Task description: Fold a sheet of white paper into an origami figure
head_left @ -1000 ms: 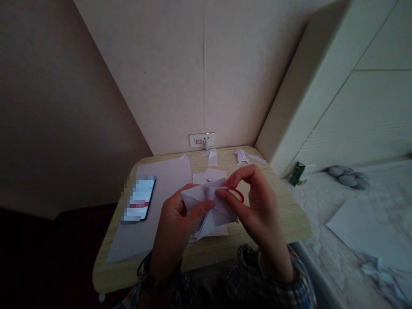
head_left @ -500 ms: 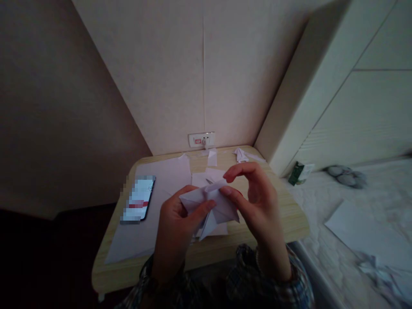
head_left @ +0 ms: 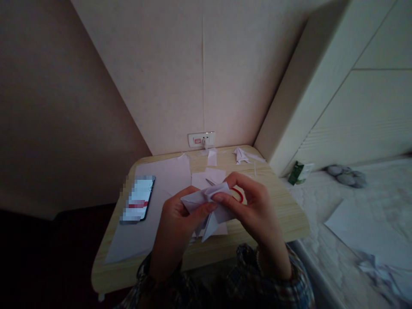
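Note:
A folded piece of white paper [head_left: 210, 226] with pointed flaps is held above the small wooden table [head_left: 270, 223]. My left hand [head_left: 180, 221] pinches its left side, thumb on top. On the right part of the paper, the thumb and fingers of my right hand [head_left: 249, 199] press a fold together. Beneath and behind the hands lie scissors with a red handle [head_left: 238, 195], partly hidden by my right hand. White paper sheets [head_left: 215, 174] rest under them.
On the left a phone [head_left: 138, 199] lies on a large white sheet [head_left: 170, 171]. A small folded paper figure [head_left: 240, 155] sits at the back right, near a wall socket [head_left: 201, 139]. To the right is a bed with a sheet of paper [head_left: 363, 231] and a green packet [head_left: 296, 173].
My right hand's raised index finger has come down onto the paper and now pinches it with the thumb. More of the red scissor handle shows. My left hand keeps its hold.

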### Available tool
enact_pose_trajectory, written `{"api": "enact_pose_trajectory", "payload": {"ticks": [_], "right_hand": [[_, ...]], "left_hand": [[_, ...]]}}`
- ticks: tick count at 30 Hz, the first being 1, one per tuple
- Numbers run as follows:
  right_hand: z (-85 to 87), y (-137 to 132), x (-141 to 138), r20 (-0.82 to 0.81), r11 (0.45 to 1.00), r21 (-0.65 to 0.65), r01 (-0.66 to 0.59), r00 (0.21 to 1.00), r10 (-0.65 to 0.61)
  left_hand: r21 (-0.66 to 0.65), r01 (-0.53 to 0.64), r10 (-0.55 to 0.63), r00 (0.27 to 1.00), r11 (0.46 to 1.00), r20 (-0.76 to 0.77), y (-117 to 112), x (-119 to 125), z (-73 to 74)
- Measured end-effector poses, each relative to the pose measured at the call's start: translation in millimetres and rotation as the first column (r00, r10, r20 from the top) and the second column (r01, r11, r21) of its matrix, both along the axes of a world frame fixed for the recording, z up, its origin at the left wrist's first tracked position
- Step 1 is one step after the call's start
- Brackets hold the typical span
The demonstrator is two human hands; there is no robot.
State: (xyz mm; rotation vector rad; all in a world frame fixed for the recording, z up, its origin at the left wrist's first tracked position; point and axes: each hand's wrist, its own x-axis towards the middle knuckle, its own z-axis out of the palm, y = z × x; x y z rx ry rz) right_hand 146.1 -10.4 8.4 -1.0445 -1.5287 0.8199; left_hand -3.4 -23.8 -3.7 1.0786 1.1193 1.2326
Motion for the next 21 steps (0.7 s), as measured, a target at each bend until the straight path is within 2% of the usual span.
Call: {"api": "enact_pose_trajectory", "payload": {"ticks": [5,10,13,16,21], "right_hand": [[-0.3,3,3,0.079,0.999,-0.036,-0.002,0.997,0.005],[-1.2,5,9,0.18,1.0,-0.016,-0.003,0.984,0.006],[-1.4,5,12,0.239,0.999,0.016,-0.028,0.971,0.023],[-1.2,4,12,0.291,0.997,0.041,-0.064,0.955,0.049],[-2.2,4,12,0.327,0.993,0.072,-0.094,0.943,0.066]], "left_hand": [[0.082,0.047,-0.04,0.996,0.995,-0.086,1,-8,4.4],[0.262,-0.02,0.099,0.951,0.965,-0.293,-5,-12,7.8],[0.352,0.022,0.126,0.911,0.936,-0.393,-6,-14,8.3],[0.361,0.034,0.128,0.9,0.932,-0.416,-6,-16,7.5],[0.355,-0.019,0.16,0.914,0.935,-0.372,-3,-14,5.7]]}}
